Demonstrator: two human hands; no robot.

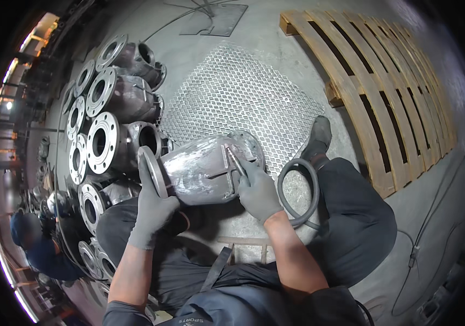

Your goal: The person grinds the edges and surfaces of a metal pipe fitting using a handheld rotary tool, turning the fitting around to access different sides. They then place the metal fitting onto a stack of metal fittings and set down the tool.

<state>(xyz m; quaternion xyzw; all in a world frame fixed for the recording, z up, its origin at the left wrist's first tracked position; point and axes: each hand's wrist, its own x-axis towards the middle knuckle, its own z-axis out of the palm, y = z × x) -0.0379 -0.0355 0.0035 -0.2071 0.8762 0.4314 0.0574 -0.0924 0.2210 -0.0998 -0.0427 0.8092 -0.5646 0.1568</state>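
Note:
A grey metal valve body point(200, 171) with a flange at each end lies tilted in front of me, its side streaked with whitish patches and crossed by raised ribs. My left hand point(153, 209), in a grey glove, is closed around the rim of its left flange point(152, 171). In my gloved right hand point(258, 191) is a slim metal pencil-shaped tool point(235, 159), its tip against or very close to the upper rib; I cannot tell whether they touch. A thick grey hose point(316, 190) loops beside my right wrist; where it joins the tool is hidden.
Several similar flanged castings point(102, 142) are stacked at the left. Beneath and beyond the casting lies an expanded-metal mesh sheet point(232, 87). A wooden pallet point(371, 87) rests at the right, cables point(416, 250) trail nearby, and another person point(39, 244) is at the far left.

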